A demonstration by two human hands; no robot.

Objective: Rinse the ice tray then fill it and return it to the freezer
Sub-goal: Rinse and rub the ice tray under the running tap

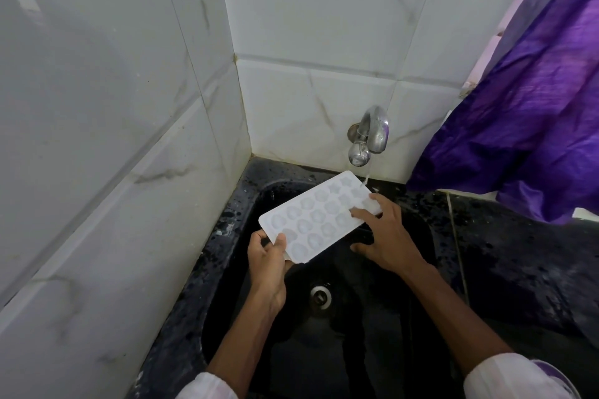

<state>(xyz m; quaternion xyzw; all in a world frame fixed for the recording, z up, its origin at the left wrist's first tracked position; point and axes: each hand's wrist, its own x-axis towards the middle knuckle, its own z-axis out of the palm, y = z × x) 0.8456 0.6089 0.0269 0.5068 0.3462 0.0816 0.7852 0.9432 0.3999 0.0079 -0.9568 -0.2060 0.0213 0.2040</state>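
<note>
A white ice tray [316,214] with several shaped cells is held over the black sink [372,317], slanting up toward the far right. My left hand [269,256] grips its near left corner, thumb on top. My right hand [384,233] rests on the far right end, fingers spread over the cells near the edge. A thin stream of water runs from the chrome tap [368,136] on the back wall and lands on the tray's far right corner.
White tiled walls meet in a corner at the left and back. The drain [321,296] lies in the sink floor below the tray. A purple curtain [525,113] hangs at the right over the wet black counter [518,253].
</note>
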